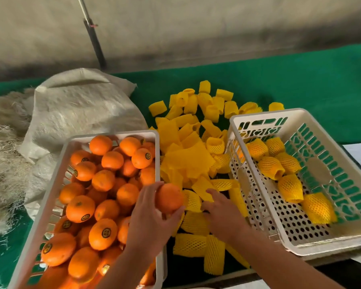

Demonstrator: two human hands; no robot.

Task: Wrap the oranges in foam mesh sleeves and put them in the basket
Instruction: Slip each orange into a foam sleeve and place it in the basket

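Head view puts the bare orange (168,197) just below the middle of the frame, cupped in our left hand (152,217) with fingers and thumb curled round it. We hold it lifted over the gap between the two crates, close to the sleeves, so that a sleeve can be pulled over it without a second reach.

Our right hand (221,211) lies just right of the orange, fingers stretched out and fairly flat over the pile of yellow foam mesh sleeves (188,159). It touches or nearly touches one; we cannot tell whether it has pinched anything yet. We judge this to be the picking of a sleeve.

The sleeves are strewn in the middle of the frame, between the crates, within reach of either hand. At lower left stands the white crate (56,197) heaped with unwrapped oranges (104,180), many with a round dark sticker. It sits on the side of the hand that fetches fruit.

At right is the white perforated basket (279,230), holding a handful of wrapped oranges (290,188) along its far side, with much of its floor bare. So the task looks early.

All this rests on a green-covered worktop (300,84). A woven sack (77,109) and loose pale fibre (2,155) lie at the left edge.
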